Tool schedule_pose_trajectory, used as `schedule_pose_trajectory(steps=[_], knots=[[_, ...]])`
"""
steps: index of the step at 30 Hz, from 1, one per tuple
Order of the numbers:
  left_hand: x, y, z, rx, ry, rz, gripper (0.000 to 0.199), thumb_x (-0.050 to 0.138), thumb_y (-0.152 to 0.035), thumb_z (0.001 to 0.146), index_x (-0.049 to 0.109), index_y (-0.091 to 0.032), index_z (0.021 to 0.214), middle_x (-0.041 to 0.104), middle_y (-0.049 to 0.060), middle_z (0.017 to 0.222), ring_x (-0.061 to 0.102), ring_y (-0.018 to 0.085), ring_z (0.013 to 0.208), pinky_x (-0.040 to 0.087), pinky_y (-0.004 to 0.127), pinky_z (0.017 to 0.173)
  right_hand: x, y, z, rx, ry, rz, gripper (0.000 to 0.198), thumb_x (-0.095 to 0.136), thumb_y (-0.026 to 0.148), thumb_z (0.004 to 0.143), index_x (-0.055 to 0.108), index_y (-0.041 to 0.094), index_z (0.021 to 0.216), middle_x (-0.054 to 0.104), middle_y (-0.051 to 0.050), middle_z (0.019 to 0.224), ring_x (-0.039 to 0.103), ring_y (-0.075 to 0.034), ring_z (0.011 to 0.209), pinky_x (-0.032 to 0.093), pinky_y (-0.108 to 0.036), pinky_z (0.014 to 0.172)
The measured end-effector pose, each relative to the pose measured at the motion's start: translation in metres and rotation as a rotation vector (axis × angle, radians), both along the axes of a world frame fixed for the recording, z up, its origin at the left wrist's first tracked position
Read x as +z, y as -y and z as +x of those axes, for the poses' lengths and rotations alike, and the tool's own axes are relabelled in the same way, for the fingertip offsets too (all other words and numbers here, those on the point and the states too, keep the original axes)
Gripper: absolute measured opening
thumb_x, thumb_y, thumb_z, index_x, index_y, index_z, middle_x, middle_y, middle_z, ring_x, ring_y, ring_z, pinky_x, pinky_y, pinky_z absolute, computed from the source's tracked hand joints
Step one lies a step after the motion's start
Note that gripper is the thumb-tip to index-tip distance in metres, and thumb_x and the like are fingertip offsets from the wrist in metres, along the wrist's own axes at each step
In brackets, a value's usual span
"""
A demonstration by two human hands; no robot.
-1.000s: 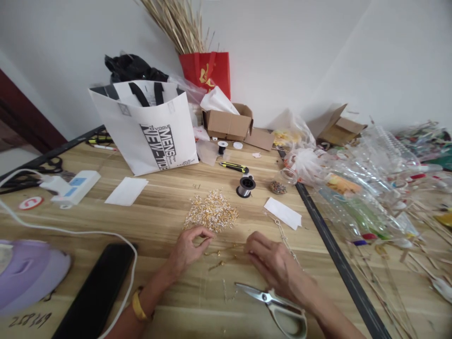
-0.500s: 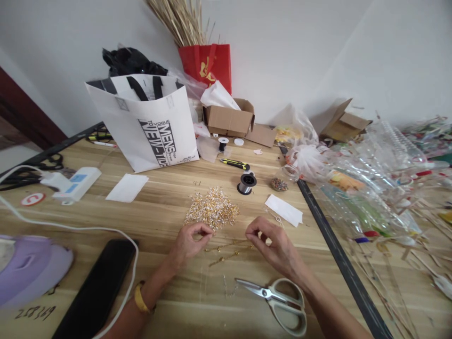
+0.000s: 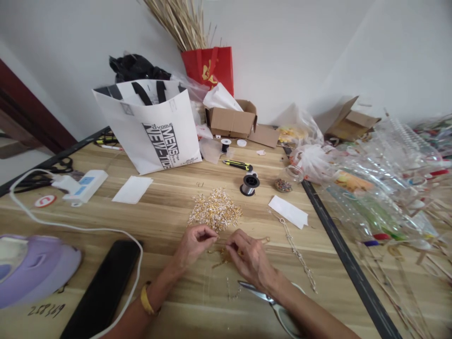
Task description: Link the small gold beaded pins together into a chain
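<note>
My left hand point(image 3: 193, 246) is closed in a pinch just in front of a loose heap of gold and clear beads point(image 3: 216, 212). Whatever lies between those fingertips is too small to name. Close beside it, my right hand point(image 3: 251, 258) is also pinched, its fingertips near the left ones, and I cannot make out what they hold. A thin gold chain point(image 3: 219, 264) lies beneath both hands, partly hidden by the right. Under my right forearm are scissors point(image 3: 282, 320), half covered. A short silvery chain point(image 3: 231, 294) rests by their tip, and a longer beaded chain point(image 3: 298, 252) lies to the right.
A wire spool point(image 3: 249, 185), a yellow-black cutter point(image 3: 238, 165) and a jar of beads point(image 3: 284, 184) stand beyond the heap. White paper point(image 3: 287, 212) lies right. A phone point(image 3: 104, 287) and white cable point(image 3: 136, 273) are left; plastic bottles point(image 3: 374, 202) crowd the right side.
My right hand has moved left to my left hand, covering more of the gold chain and scissors. The longer beaded chain now shows fully. The whole view has shifted slightly.
</note>
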State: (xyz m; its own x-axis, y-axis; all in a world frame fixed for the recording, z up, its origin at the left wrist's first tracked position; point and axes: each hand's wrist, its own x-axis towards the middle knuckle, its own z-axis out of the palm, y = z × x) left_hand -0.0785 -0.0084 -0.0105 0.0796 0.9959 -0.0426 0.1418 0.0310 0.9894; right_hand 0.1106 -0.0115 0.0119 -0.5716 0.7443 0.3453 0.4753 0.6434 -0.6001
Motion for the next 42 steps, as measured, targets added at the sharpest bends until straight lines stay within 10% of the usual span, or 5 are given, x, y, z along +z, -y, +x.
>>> schedule_pose_trajectory(steps=[35,42], knots=[[0.005,-0.002,-0.003,0.051,0.19,-0.226,0.016,0.073,-0.024,0.061,0.061,-0.014,0.062,0.069,0.002,0.065,0.065,0.015,0.065,0.05,0.027,0.067,-0.025,-0.003,0.005,0.119,0.109,0.111,0.015,0.041,0.017,0.092,0.054,0.016,0.085,0.057,-0.004,0.08,0.052,-0.015,0.07,0.04,-0.025,0.058],[-0.002,-0.004,-0.005,0.14,0.42,-0.272,0.033,0.075,-0.019,0.057,0.064,-0.015,0.088,0.069,0.0,0.069,0.064,0.014,0.067,0.05,0.027,0.069,-0.025,-0.003,0.005,0.115,0.116,0.092,0.015,0.041,0.018,0.092,0.054,0.016,0.086,0.057,-0.004,0.081,0.052,-0.014,0.071,0.039,-0.025,0.06]])
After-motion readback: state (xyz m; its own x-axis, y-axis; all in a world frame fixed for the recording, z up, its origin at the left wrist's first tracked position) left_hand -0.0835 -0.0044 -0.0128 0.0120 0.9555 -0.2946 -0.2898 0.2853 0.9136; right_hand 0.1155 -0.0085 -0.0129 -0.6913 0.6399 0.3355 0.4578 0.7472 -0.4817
